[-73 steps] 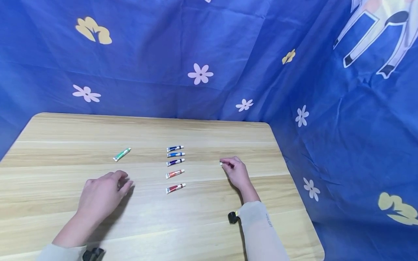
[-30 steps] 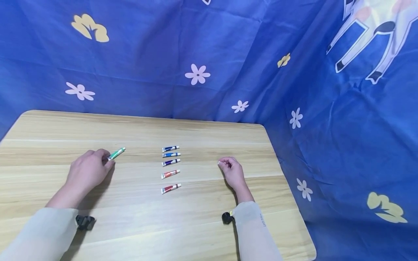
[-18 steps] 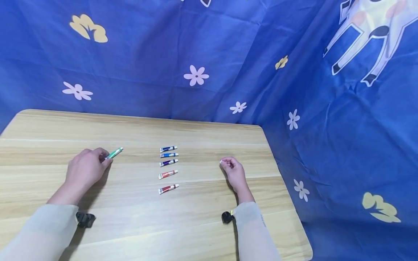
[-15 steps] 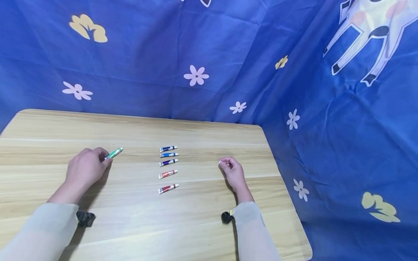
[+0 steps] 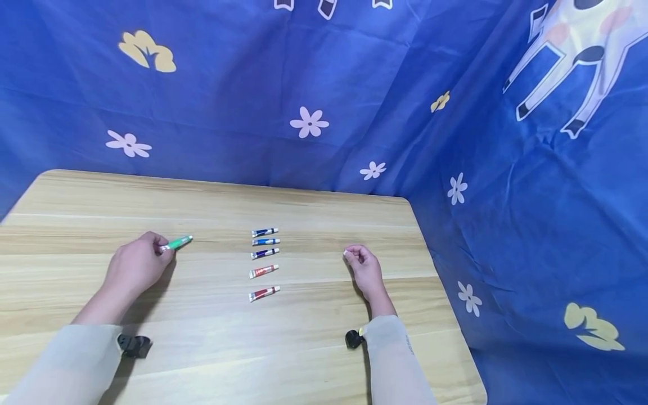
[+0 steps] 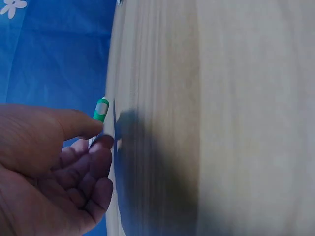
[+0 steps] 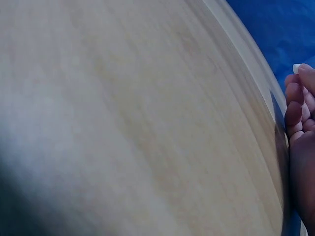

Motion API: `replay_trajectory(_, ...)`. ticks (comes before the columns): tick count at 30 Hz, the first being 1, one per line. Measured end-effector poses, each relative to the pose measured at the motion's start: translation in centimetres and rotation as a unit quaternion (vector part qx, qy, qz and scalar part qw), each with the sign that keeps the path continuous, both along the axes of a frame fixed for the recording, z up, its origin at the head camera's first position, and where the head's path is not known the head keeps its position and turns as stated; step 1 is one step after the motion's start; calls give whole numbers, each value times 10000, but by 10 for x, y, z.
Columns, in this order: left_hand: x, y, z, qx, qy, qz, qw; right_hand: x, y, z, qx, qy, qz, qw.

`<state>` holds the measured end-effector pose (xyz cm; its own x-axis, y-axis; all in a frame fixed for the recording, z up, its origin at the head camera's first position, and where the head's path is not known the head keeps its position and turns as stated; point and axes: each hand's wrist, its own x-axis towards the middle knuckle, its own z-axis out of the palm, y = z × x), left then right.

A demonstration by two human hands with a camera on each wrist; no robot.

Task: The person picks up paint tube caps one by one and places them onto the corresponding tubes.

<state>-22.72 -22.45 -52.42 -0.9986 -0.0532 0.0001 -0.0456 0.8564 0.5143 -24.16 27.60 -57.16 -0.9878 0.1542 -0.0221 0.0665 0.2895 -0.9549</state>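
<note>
On the left side of the table, my left hand [image 5: 136,264] pinches the crimped end of a green paint tube [image 5: 178,242] between thumb and fingers. The tube's white-tipped end points to the right; in the left wrist view the green tube [image 6: 101,110] sticks out past the thumb, clear of the tabletop. My right hand [image 5: 367,270], on the right side, pinches a small white piece [image 5: 346,253] at its fingertips. In the right wrist view this white piece [image 7: 296,68] shows beside the thumb, too small to name surely.
Between the hands several paint tubes lie in a column: a dark blue tube [image 5: 265,232], a blue tube [image 5: 265,242], a violet tube [image 5: 265,253], an orange-red tube [image 5: 264,271] and a dark red tube [image 5: 264,293]. Blue curtain [image 5: 228,112] hangs behind the wooden table [image 5: 212,349].
The left hand has reached forward to the green paint tube and taken hold of it. Lately the tube has turned slightly flatter. The right hand has stayed nearly in place with the white piece.
</note>
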Motion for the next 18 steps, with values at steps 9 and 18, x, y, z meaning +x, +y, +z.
replay_trajectory(9,15,-1,4,362,-70,-103,9993,1,0,1,-210,-50,6,9998)
replay_trajectory(18,37,5,11,719,-395,-195,9964,1,-2,2,-734,-136,-224,9970)
